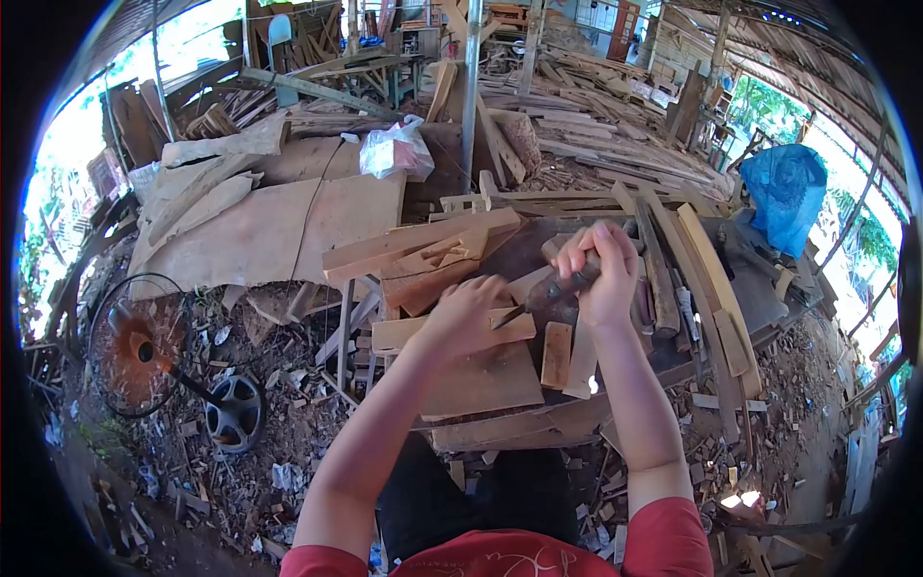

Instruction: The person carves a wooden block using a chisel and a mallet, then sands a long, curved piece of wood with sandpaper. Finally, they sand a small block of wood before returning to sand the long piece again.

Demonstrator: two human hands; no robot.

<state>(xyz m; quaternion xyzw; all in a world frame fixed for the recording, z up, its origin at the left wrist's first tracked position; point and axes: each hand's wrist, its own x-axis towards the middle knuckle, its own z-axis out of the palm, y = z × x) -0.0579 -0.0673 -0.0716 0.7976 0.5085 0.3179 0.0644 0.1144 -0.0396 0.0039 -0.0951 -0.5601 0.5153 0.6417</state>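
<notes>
My right hand (608, 269) is closed around the brown handle of a chisel (548, 292). The tool slants down to the left, and its dark tip meets the top of a short wooden block (514, 330). Over the left part of that block lies my left hand (461, 313), gripping it with the fingers curled at its far side; the fingertips are partly hidden. Beneath the block is a flat board (490, 385) on the low workbench. A small wooden piece (556, 356) sits just right of the block. Behind my left hand rests a larger notched timber (437, 264).
Long wood strips (716, 288) lie along the bench's right side. A blue plastic bag (786, 197) hangs at the right. A fan (144, 351) stands on the littered ground at left. Beyond are a wide plank (356, 207), a white bag (396, 151) and a metal post (470, 106).
</notes>
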